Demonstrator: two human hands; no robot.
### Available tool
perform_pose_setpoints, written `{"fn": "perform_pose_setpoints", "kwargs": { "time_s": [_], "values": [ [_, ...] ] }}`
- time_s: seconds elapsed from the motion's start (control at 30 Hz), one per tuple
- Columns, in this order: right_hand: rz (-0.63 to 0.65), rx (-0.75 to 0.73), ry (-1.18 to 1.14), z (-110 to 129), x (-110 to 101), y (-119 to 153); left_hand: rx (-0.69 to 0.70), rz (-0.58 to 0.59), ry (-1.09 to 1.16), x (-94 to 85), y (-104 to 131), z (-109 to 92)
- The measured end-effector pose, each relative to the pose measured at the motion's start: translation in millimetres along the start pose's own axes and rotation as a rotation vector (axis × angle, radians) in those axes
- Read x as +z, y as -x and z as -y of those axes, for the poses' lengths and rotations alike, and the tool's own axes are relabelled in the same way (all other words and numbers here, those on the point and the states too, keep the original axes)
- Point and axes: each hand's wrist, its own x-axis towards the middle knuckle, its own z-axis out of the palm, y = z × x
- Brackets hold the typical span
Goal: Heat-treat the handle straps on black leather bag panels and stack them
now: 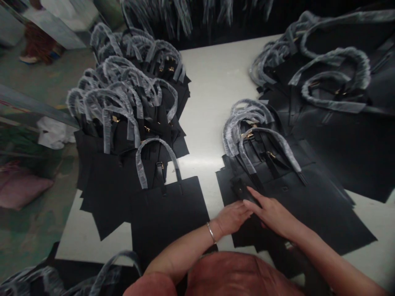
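Both hands meet low in the centre right, over a black strap (241,191). My right hand (271,211) has its fingers closed round the strap. Against it, my left hand (233,216), with a silver bangle at the wrist, has its fingers pressed together at the strap's lower side; their tips are partly hidden. Beneath the hands lie stacked black bag panels (321,197) with plastic-wrapped handles (231,131) and gold-coloured buckles. Left of my left hand, a single black panel (169,209) with one wrapped handle (157,142) lies flat.
More black panels with wrapped handles (123,82) are heaped on the left of the white table (216,82). Large black pieces (342,144) cover its right side. Further wrapped handles (46,279) show at the bottom left. A pink sack (21,187) rests on the floor.
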Motion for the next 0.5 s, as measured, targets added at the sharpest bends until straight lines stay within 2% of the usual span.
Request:
{"fn": "perform_pose_setpoints", "kwargs": {
  "time_s": [0.1,0.27,0.37,0.43,0.5],
  "values": [
    [0.016,-0.046,0.005,2.1,3.7,-11.4,0.011,0.034,-0.015,-1.7,-0.2,2.0],
    [0.118,0.101,0.008,-1.9,-3.2,3.7,0.021,0.028,-0.053,-5.6,-0.1,0.0],
    [0.143,0.125,0.024,3.7,-3.4,4.9,0.036,0.018,-0.045,-7.2,-0.6,-0.4],
    [0.119,0.074,0.048,12.0,-0.3,-4.9,0.035,0.031,-0.035,-8.0,-1.2,0.0],
    [0.025,0.008,0.062,20.5,1.4,-16.9,0.037,0.051,-0.029,-8.6,-1.9,0.4]
  ]
}}
